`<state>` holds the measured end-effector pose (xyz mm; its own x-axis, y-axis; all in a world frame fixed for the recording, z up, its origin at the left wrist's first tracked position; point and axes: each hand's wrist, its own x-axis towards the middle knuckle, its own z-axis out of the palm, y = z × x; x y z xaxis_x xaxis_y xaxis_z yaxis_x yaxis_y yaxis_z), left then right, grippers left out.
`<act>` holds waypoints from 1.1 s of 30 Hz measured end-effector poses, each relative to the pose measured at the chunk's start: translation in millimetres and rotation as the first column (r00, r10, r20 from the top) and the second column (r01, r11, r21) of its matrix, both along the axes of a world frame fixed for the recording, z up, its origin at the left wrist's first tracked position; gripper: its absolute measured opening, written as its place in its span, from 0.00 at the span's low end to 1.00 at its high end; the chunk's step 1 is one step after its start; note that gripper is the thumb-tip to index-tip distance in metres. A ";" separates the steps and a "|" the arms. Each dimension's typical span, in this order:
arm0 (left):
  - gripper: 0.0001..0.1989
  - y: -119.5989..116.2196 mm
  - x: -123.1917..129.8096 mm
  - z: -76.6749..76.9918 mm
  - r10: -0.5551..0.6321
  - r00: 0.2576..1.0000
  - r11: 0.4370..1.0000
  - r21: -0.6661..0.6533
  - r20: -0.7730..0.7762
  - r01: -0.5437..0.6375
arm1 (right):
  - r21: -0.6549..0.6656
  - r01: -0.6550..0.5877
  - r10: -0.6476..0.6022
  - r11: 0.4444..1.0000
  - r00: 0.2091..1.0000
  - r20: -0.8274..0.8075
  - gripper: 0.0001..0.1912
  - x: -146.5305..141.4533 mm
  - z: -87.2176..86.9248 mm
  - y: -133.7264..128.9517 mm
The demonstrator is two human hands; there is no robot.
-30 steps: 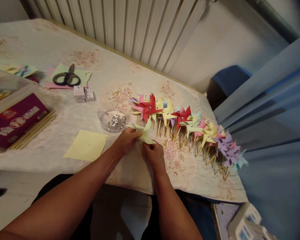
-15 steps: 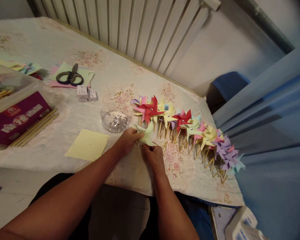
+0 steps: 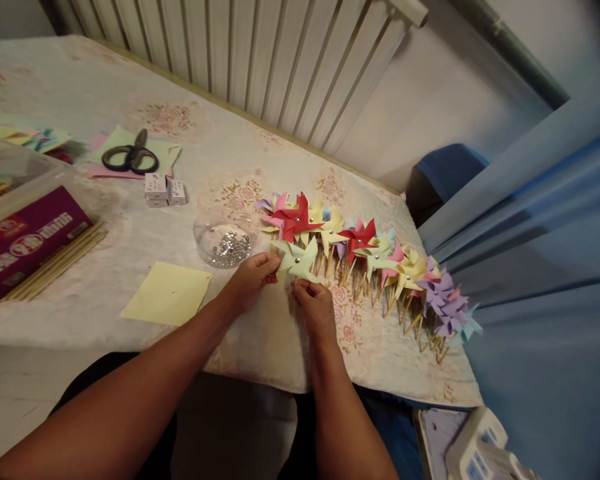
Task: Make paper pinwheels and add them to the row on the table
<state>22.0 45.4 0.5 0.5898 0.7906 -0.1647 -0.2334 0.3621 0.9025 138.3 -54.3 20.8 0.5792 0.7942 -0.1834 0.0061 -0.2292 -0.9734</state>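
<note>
A pale green paper pinwheel (image 3: 299, 261) with a silver pin at its centre is held above the near side of the table, its blades facing up. My right hand (image 3: 314, 303) pinches its stick just below the blades; the fingers hide most of that stick. At the pinwheel's left side, my left hand (image 3: 255, 280) has its thumb and fingers closed at a blade's edge. Left of the hands stands a clear round tub (image 3: 203, 245) containing many small silver pins (image 3: 234, 248). A square yellow paper (image 3: 167, 293) with a small central mark lies near my left forearm.
Finished pinwheels (image 3: 363, 239) in several colours lie in a long row to the right. Scissors (image 3: 133, 159) rest on coloured paper, beside small white boxes (image 3: 164, 189). A clear plastic bin (image 3: 55, 179) and wooden sticks (image 3: 55, 263) are at left. A radiator (image 3: 240, 60) borders the back.
The pinwheel has turned to show its pinned centre and spread blades. My left hand has shifted from gripping over the paper to its left edge. The whole view has moved slightly.
</note>
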 end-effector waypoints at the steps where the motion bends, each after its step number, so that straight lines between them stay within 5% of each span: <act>1: 0.14 0.2 0.3 -0.3 -0.004 1.000 1.000 0.002 0.001 0.004 | 0.008 0.003 -0.003 1.000 1.000 -0.006 0.11 -0.2 0.1 0.0; 16: 0.14 -3.0 4.0 -3.3 -0.047 0.998 0.996 -0.077 0.037 0.050 | 0.066 -0.013 0.015 0.998 1.000 -0.021 0.10 -0.9 -0.6 -0.6; 25: 0.16 -8.6 5.9 -2.8 -0.125 0.990 0.992 0.006 -0.062 0.126 | 0.134 0.068 -0.073 0.989 0.997 0.031 0.10 6.8 -4.4 1.9; 33: 0.08 -23.8 10.9 2.2 -0.428 0.879 0.893 0.052 -0.211 0.448 | 0.244 0.165 -0.158 0.956 0.986 -0.048 0.10 12.0 -2.9 5.5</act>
